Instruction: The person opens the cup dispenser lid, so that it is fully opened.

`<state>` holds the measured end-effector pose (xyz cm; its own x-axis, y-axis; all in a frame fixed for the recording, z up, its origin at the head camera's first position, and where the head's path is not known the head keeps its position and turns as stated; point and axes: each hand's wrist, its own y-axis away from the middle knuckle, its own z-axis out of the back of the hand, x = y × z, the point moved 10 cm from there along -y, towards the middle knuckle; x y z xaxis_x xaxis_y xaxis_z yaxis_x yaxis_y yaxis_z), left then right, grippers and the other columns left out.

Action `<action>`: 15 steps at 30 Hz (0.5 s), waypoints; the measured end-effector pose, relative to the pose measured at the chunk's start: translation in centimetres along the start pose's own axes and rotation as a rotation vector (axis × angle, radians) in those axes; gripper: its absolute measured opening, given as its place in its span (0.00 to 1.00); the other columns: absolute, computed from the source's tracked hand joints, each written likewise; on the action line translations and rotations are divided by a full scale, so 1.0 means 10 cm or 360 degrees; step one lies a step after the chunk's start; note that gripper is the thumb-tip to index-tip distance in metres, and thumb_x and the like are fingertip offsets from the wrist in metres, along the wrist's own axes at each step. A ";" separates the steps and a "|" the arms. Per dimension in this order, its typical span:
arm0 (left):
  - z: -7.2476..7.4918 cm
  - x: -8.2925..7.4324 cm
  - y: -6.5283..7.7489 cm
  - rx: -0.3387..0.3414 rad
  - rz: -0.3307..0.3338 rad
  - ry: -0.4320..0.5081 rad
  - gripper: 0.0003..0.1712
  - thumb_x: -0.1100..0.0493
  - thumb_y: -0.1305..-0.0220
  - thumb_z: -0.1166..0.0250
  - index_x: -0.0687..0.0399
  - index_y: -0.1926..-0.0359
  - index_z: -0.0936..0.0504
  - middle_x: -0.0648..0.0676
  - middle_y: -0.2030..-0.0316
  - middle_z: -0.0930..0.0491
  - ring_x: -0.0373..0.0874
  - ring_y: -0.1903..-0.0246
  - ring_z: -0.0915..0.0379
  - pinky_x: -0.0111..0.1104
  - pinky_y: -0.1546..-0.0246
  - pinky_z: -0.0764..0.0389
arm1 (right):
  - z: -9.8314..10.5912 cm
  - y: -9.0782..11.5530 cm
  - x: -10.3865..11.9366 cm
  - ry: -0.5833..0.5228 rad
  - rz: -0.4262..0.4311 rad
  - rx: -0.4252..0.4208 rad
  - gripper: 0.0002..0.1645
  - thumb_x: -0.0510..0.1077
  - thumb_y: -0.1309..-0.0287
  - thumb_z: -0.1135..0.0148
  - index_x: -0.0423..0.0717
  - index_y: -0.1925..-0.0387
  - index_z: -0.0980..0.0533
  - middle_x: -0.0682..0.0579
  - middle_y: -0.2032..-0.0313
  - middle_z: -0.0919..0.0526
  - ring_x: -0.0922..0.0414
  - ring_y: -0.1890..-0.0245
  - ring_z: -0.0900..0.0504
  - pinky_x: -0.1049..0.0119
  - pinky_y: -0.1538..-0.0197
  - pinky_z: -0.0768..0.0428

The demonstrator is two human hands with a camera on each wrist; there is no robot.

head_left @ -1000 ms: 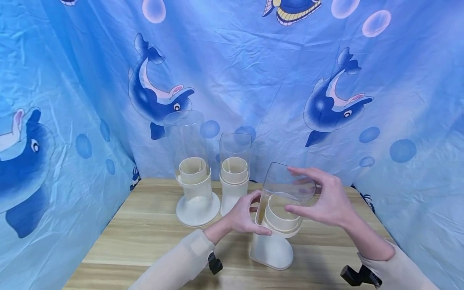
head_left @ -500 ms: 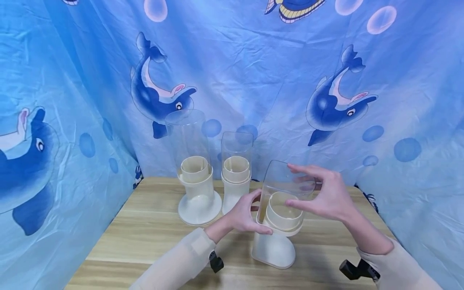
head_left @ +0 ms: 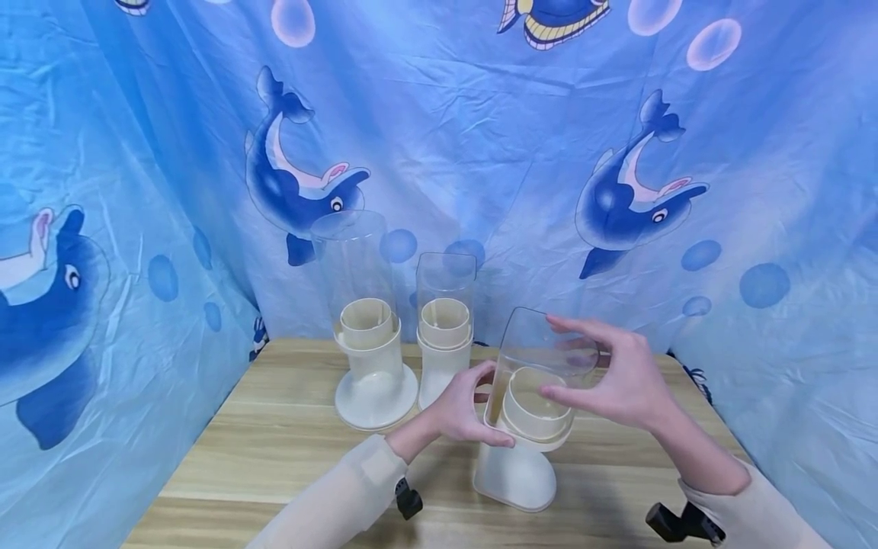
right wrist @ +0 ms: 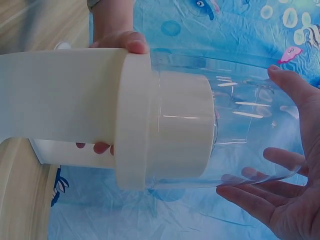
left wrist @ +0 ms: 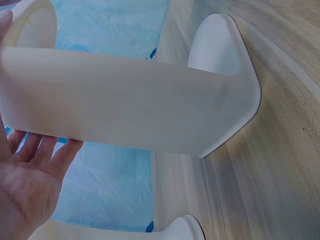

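Note:
A white stand (head_left: 516,476) with a flat, rounded base is at the front right of the table in the head view. A clear plastic sleeve (head_left: 530,335) sits in its wide collar (right wrist: 132,120), around an inner cream ring (right wrist: 185,125). My left hand (head_left: 466,408) grips the stand just under the collar from the left, thumb in front. Around the sleeve's upper part, my right hand (head_left: 620,374) holds with spread, curved fingers. The right wrist view shows the right thumb and fingertips on opposite sides of the sleeve. Part of the left hand is hidden behind the stand.
Two similar white stands with clear sleeves, a left one (head_left: 376,393) on a round base and a middle one (head_left: 439,374), are at the back of the wooden table (head_left: 274,412). A blue dolphin-print curtain (head_left: 466,137) surrounds the table.

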<state>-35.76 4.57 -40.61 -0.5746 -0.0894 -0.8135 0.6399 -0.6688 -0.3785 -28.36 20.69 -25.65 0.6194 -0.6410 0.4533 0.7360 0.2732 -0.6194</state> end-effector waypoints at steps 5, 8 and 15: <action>0.00 0.01 0.00 0.0003 0.0008 -0.0019 0.49 0.56 0.58 0.14 0.52 0.34 0.26 0.53 0.42 0.19 0.38 0.42 0.22 0.28 0.42 0.16 | 0.02 0.03 0.03 -0.0006 0.0026 -0.0036 0.54 0.51 0.66 0.07 0.64 0.32 0.20 0.54 0.40 0.11 0.62 0.54 0.08 0.80 0.56 0.14; 0.00 0.01 0.00 -0.0001 0.0012 -0.0017 0.49 0.56 0.58 0.14 0.52 0.33 0.26 0.53 0.42 0.19 0.38 0.41 0.22 0.29 0.42 0.16 | 0.02 0.03 0.04 0.0004 0.0040 -0.0045 0.53 0.51 0.66 0.07 0.64 0.32 0.20 0.53 0.40 0.11 0.62 0.55 0.08 0.80 0.56 0.14; 0.00 -0.01 0.01 0.0010 0.0019 0.0019 0.49 0.57 0.57 0.14 0.53 0.32 0.27 0.55 0.40 0.19 0.39 0.39 0.22 0.29 0.41 0.16 | 0.01 0.00 0.01 -0.0037 0.0023 -0.0030 0.51 0.49 0.64 0.07 0.62 0.33 0.19 0.51 0.41 0.10 0.60 0.55 0.07 0.79 0.54 0.14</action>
<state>-35.61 4.48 -40.58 -0.5607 -0.0884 -0.8233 0.6435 -0.6723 -0.3660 -28.27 20.77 -25.55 0.6363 -0.6200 0.4591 0.7218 0.2685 -0.6379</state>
